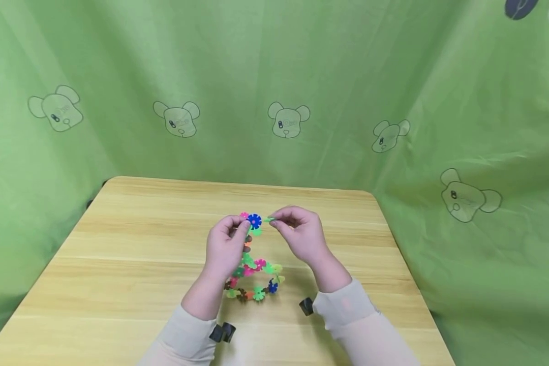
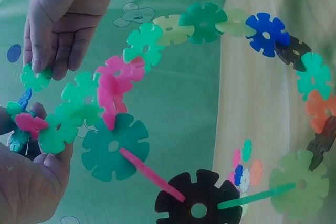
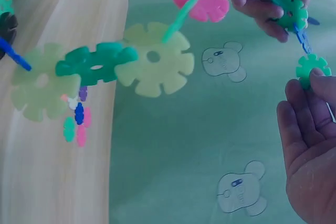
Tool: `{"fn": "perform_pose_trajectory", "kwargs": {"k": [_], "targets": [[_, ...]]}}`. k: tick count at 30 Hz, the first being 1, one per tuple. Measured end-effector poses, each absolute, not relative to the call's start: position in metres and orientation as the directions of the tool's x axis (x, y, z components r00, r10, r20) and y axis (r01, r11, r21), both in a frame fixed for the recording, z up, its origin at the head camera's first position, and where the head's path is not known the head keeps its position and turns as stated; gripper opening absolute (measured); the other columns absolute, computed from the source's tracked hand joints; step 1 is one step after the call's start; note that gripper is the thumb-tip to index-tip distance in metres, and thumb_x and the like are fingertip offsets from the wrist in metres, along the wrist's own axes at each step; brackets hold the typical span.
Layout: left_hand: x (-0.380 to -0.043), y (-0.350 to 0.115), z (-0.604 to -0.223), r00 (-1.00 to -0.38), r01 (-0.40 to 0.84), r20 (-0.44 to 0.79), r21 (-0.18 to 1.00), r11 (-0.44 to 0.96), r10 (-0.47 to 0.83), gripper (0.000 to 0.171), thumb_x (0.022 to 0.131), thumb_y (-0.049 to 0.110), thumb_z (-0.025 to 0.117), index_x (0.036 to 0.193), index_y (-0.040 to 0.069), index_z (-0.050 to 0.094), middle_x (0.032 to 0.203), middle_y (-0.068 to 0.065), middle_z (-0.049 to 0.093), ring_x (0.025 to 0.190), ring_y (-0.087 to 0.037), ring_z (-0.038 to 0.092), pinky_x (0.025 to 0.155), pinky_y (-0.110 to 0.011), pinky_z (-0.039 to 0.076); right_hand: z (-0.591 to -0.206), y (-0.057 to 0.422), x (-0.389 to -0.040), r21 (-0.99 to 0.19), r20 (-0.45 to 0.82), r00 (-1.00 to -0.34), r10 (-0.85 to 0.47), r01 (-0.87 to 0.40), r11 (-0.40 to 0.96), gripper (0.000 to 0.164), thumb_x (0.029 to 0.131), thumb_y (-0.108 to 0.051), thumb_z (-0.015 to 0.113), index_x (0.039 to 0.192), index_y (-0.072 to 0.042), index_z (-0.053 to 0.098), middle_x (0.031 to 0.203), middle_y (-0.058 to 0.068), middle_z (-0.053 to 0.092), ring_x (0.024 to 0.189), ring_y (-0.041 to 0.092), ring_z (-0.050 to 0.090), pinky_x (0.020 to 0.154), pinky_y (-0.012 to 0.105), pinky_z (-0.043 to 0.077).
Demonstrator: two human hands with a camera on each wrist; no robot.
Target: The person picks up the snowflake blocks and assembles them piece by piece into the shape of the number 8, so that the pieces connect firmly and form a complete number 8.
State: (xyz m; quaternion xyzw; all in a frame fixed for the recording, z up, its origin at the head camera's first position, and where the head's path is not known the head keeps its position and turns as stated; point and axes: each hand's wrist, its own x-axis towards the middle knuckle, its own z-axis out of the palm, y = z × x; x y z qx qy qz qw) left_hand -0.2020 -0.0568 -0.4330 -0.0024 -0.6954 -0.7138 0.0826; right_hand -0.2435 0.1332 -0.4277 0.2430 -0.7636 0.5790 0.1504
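My left hand (image 1: 226,246) pinches the end of a chain of colourful notched plastic discs, close to a blue disc (image 1: 254,221). A green disc (image 3: 310,70), seen edge-on from the head, is pinched between thumb and fingers of my right hand (image 1: 302,234). Its edge faces the blue disc at very close range; whether they touch I cannot tell. From my left hand the chain hangs in a loop of linked green, pink, yellow, blue, orange and dark discs, with a pink disc (image 1: 260,264) and a lower green disc (image 1: 258,293) among them.
Beneath the hands is a light wooden table (image 1: 119,264). A green curtain (image 1: 238,66) with printed mouse heads surrounds its back and sides. Several small discs (image 2: 256,172) show against the table in both wrist views. Each wrist bears a black camera (image 1: 306,306).
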Motion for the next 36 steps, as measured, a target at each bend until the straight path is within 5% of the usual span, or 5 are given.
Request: {"fn": "perform_pose_trajectory", "kwargs": {"k": [15, 25, 36], "targets": [[-0.2022, -0.0603, -0.4327, -0.986, 0.129, 0.125, 0.991, -0.024, -0.112, 0.014, 0.106, 0.008, 0.063, 0.104, -0.004, 0.069, 0.085, -0.009, 0.066, 0.072, -0.017, 0.066, 0.061, -0.029, 0.063, -0.4219, 0.1301, -0.2409, -0.521, 0.754, -0.595, -0.278, -0.799, 0.300, 0.019, 0.085, 0.017, 0.079, 0.091, -0.001, 0.079, 0.091, 0.009, 0.078, 0.080, 0.025, 0.075, 0.075, 0.023, 0.061], [-0.2007, -0.0608, -0.4339, -0.985, 0.140, 0.136, 0.990, -0.035, -0.105, 0.015, 0.105, 0.006, 0.063, 0.104, -0.007, 0.069, 0.086, -0.009, 0.067, 0.070, -0.015, 0.065, 0.060, -0.028, 0.062, -0.4245, 0.1267, -0.2378, -0.616, 0.719, -0.648, -0.251, -0.762, 0.200, 0.020, 0.086, 0.020, 0.076, 0.092, 0.001, 0.079, 0.090, 0.010, 0.078, 0.078, 0.025, 0.075, 0.073, 0.023, 0.061], [-0.1982, -0.0569, -0.4352, -0.993, 0.106, 0.100, 0.989, -0.101, -0.065, 0.016, 0.106, 0.001, 0.059, 0.102, -0.011, 0.068, 0.078, -0.006, 0.064, 0.064, -0.012, 0.063, 0.060, -0.030, 0.063, -0.4222, 0.1241, -0.2337, -0.577, 0.739, -0.610, -0.285, -0.792, 0.199, 0.020, 0.083, 0.020, 0.078, 0.088, 0.001, 0.079, 0.087, 0.013, 0.077, 0.078, 0.026, 0.075, 0.075, 0.024, 0.062]]}}
